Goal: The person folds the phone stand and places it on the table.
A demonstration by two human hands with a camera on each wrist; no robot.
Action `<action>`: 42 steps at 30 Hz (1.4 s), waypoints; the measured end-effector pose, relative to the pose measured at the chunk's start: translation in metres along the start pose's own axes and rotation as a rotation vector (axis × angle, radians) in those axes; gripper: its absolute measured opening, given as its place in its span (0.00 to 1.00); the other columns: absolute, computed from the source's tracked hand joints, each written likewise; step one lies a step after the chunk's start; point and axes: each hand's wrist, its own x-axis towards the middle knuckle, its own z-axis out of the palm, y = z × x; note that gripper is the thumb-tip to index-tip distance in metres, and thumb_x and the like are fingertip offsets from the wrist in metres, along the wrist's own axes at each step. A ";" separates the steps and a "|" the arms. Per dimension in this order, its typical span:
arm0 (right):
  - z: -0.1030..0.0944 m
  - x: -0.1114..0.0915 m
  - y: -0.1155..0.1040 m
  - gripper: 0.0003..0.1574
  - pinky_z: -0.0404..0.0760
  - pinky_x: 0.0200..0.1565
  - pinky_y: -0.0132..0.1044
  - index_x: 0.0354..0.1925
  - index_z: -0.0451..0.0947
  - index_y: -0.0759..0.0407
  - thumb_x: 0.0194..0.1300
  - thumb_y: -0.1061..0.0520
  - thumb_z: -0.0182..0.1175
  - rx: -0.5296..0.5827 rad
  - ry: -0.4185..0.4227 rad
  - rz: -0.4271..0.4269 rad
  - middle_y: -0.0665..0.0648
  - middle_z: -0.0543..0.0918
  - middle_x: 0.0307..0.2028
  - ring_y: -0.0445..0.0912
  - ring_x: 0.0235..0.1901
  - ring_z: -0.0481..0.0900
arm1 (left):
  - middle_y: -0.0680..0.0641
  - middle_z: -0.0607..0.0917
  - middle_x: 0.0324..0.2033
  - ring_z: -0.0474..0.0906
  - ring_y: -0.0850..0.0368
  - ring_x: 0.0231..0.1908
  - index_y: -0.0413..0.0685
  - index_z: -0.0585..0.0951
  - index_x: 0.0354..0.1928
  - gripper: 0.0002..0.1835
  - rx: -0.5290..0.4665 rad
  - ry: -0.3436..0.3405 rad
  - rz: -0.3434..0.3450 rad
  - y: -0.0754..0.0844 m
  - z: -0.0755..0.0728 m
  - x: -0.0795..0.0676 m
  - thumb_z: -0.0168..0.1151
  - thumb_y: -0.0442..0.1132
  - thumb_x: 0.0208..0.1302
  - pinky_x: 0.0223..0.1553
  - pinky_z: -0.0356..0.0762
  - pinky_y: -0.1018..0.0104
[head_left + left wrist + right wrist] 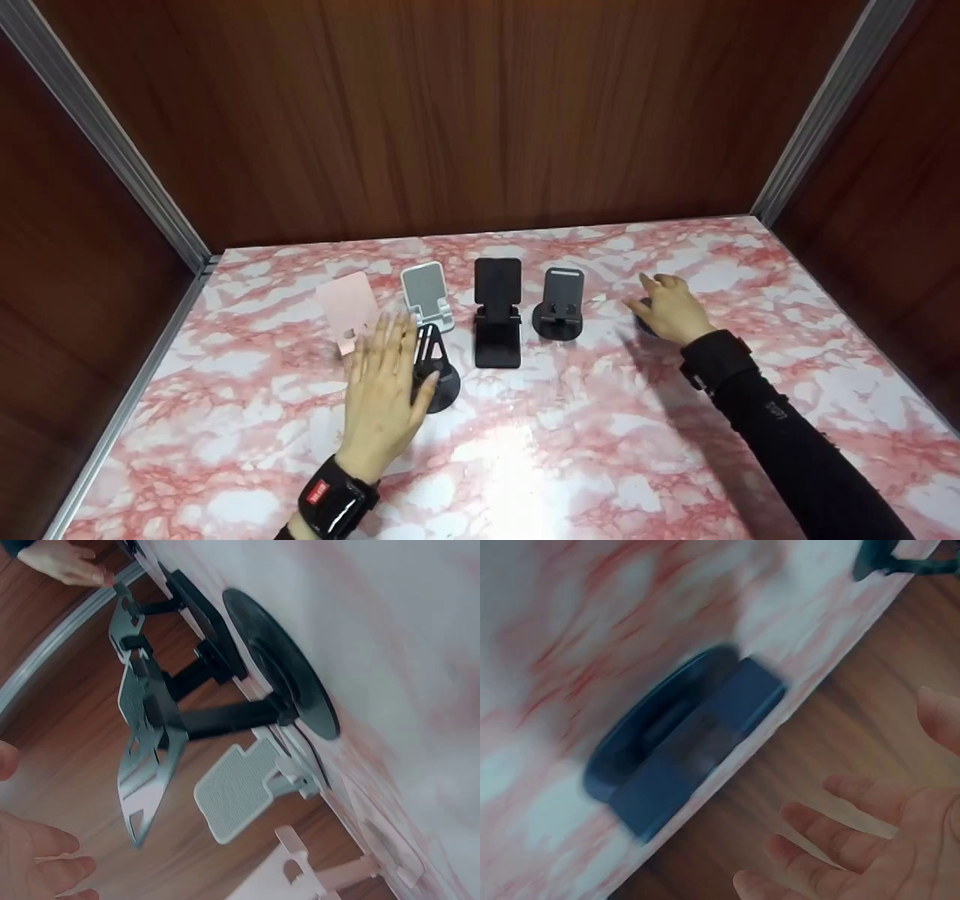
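Note:
My left hand [382, 397] is held with straight fingers beside a black phone stand [442, 386] with a cut-out plate and round base. In the left wrist view a gap shows between the fingers and that stand [229, 720]. Far right, my right hand [675, 307] hovers by a low, folded dark phone stand [645, 318], which it mostly covers in the head view. The right wrist view shows this folded stand [656, 791], blurred, with its round base and flat plate. The right fingers are spread and apart from it, holding nothing.
A pink phone stand [351, 300], a white and grey one [425, 289], a tall black one [498, 281] and a dark grey one [564, 289] stand in a row on the marbled table [247, 420]. Wooden panels [480, 112] enclose the back and sides.

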 end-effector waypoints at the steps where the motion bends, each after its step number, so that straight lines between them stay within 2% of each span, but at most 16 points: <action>1: 0.000 0.000 -0.004 0.40 0.65 0.77 0.74 0.72 0.66 0.89 0.86 0.52 0.57 0.007 0.009 -0.014 0.91 0.71 0.67 0.85 0.71 0.66 | 0.32 0.69 0.81 0.63 0.32 0.80 0.30 0.68 0.81 0.39 0.000 -0.009 0.004 0.002 0.000 0.001 0.62 0.49 0.78 0.85 0.52 0.39; 5: 0.008 0.004 -0.009 0.43 0.68 0.74 0.75 0.74 0.66 0.85 0.85 0.48 0.59 0.068 0.012 -0.045 0.90 0.71 0.68 0.85 0.71 0.66 | 0.33 0.70 0.81 0.65 0.32 0.80 0.30 0.69 0.80 0.39 0.009 -0.033 0.029 0.010 0.001 0.006 0.62 0.50 0.78 0.80 0.62 0.32; 9: 0.037 0.020 0.014 0.51 0.72 0.71 0.76 0.77 0.67 0.79 0.82 0.38 0.62 0.174 0.022 -0.060 0.84 0.75 0.70 0.80 0.72 0.71 | 0.33 0.71 0.81 0.64 0.33 0.80 0.29 0.69 0.80 0.39 -0.002 -0.052 0.049 0.016 0.001 0.009 0.62 0.49 0.78 0.80 0.62 0.33; 12: 0.054 0.030 0.022 0.51 0.74 0.70 0.72 0.77 0.70 0.76 0.80 0.36 0.65 0.274 0.032 -0.071 0.79 0.78 0.70 0.74 0.71 0.74 | 0.33 0.72 0.79 0.66 0.32 0.79 0.28 0.70 0.79 0.38 0.005 -0.059 0.085 0.022 0.004 0.011 0.63 0.48 0.77 0.79 0.64 0.34; 16: 0.041 0.019 -0.007 0.42 0.75 0.71 0.71 0.74 0.72 0.79 0.79 0.48 0.67 0.429 0.017 -0.089 0.80 0.78 0.70 0.76 0.70 0.75 | 0.33 0.71 0.80 0.67 0.33 0.79 0.29 0.70 0.79 0.38 0.007 -0.102 0.128 0.032 0.010 0.011 0.63 0.48 0.78 0.79 0.64 0.36; 20: 0.028 0.004 -0.038 0.34 0.80 0.68 0.69 0.71 0.72 0.83 0.79 0.59 0.66 0.560 0.016 -0.071 0.83 0.79 0.66 0.78 0.65 0.78 | 0.35 0.67 0.82 0.63 0.36 0.81 0.31 0.67 0.82 0.40 0.020 -0.187 0.138 0.045 0.015 0.010 0.62 0.50 0.79 0.81 0.61 0.38; 22: 0.029 0.001 -0.046 0.32 0.84 0.67 0.62 0.71 0.72 0.83 0.80 0.62 0.65 0.621 0.024 -0.038 0.82 0.81 0.64 0.77 0.63 0.81 | 0.36 0.65 0.83 0.61 0.38 0.82 0.33 0.66 0.82 0.40 0.035 -0.226 0.142 0.051 0.017 0.010 0.61 0.51 0.80 0.82 0.61 0.39; 25: 0.036 -0.001 -0.052 0.30 0.87 0.62 0.44 0.71 0.73 0.83 0.80 0.64 0.64 0.700 0.049 0.002 0.81 0.84 0.61 0.74 0.60 0.84 | 0.37 0.65 0.84 0.61 0.39 0.83 0.34 0.66 0.83 0.40 0.038 -0.257 0.155 0.059 0.021 0.011 0.61 0.51 0.81 0.82 0.62 0.41; 27: 0.042 -0.001 -0.053 0.29 0.86 0.56 0.34 0.70 0.73 0.83 0.80 0.65 0.64 0.759 0.074 0.008 0.81 0.85 0.59 0.71 0.57 0.86 | 0.38 0.66 0.84 0.61 0.39 0.83 0.34 0.66 0.83 0.40 0.034 -0.251 0.162 0.063 0.023 0.012 0.61 0.51 0.81 0.82 0.62 0.41; 29: 0.048 0.000 -0.052 0.27 0.87 0.51 0.28 0.68 0.73 0.85 0.79 0.68 0.64 0.821 0.099 0.004 0.82 0.85 0.57 0.63 0.52 0.90 | 0.38 0.67 0.83 0.62 0.39 0.82 0.34 0.66 0.83 0.39 0.031 -0.235 0.169 0.066 0.025 0.014 0.60 0.51 0.82 0.82 0.62 0.42; 32: 0.055 0.003 -0.051 0.23 0.90 0.47 0.28 0.64 0.74 0.87 0.77 0.73 0.62 0.927 0.131 0.004 0.80 0.87 0.51 0.46 0.44 0.90 | 0.38 0.67 0.83 0.63 0.40 0.82 0.35 0.66 0.84 0.39 0.024 -0.197 0.177 0.068 0.029 0.017 0.59 0.52 0.82 0.83 0.62 0.43; 34: 0.059 0.005 -0.051 0.21 0.92 0.45 0.30 0.62 0.73 0.88 0.76 0.75 0.61 1.007 0.138 0.021 0.75 0.88 0.46 0.37 0.39 0.88 | 0.38 0.67 0.84 0.61 0.40 0.83 0.35 0.65 0.84 0.39 0.004 -0.165 0.184 0.067 0.034 0.017 0.57 0.54 0.84 0.83 0.62 0.43; 35: 0.059 0.005 -0.052 0.19 0.92 0.44 0.31 0.60 0.73 0.88 0.76 0.76 0.60 1.028 0.142 0.021 0.71 0.88 0.45 0.35 0.37 0.87 | 0.38 0.66 0.84 0.60 0.41 0.84 0.36 0.63 0.85 0.40 -0.006 -0.158 0.188 0.067 0.037 0.016 0.55 0.55 0.85 0.83 0.61 0.43; 37: 0.060 0.007 -0.054 0.15 0.93 0.42 0.32 0.57 0.74 0.87 0.76 0.77 0.59 1.074 0.144 0.047 0.64 0.88 0.41 0.34 0.34 0.87 | 0.40 0.61 0.87 0.53 0.44 0.87 0.38 0.58 0.88 0.41 -0.052 -0.133 0.199 0.061 0.053 0.013 0.51 0.56 0.86 0.86 0.53 0.46; 40: 0.059 0.008 -0.058 0.06 0.93 0.40 0.32 0.49 0.77 0.82 0.76 0.77 0.59 1.116 0.133 0.083 0.56 0.86 0.36 0.35 0.32 0.86 | 0.42 0.59 0.88 0.51 0.45 0.87 0.41 0.55 0.89 0.42 -0.082 -0.125 0.208 0.059 0.068 0.009 0.52 0.57 0.86 0.87 0.51 0.45; 42: 0.057 0.008 -0.060 0.02 0.93 0.39 0.32 0.45 0.78 0.77 0.76 0.77 0.59 1.125 0.129 0.109 0.53 0.84 0.34 0.36 0.32 0.85 | 0.44 0.59 0.88 0.53 0.44 0.86 0.41 0.56 0.89 0.43 -0.091 -0.112 0.215 0.056 0.079 0.006 0.54 0.56 0.85 0.87 0.50 0.45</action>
